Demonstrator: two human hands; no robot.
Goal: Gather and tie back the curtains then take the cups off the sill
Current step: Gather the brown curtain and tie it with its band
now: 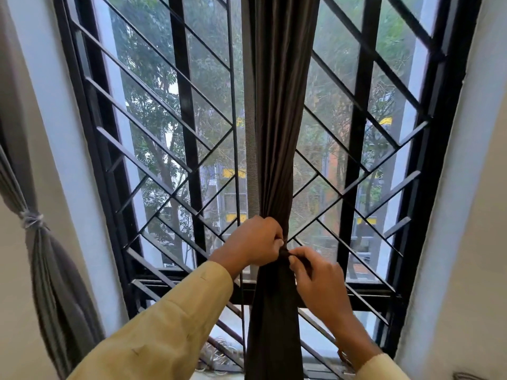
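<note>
A dark brown curtain hangs gathered into one narrow bundle down the middle of the window. My left hand grips the bundle at its pinched waist, fingers curled round it. My right hand pinches a dark tie band right beside the left thumb. A second, grey curtain hangs at the far left, bound with a pale cord. No cups show in this view.
Behind the curtain stands a black window frame with a diagonal metal grille and mesh screen. White walls flank the window on both sides. Tangled wires lie on the ledge below.
</note>
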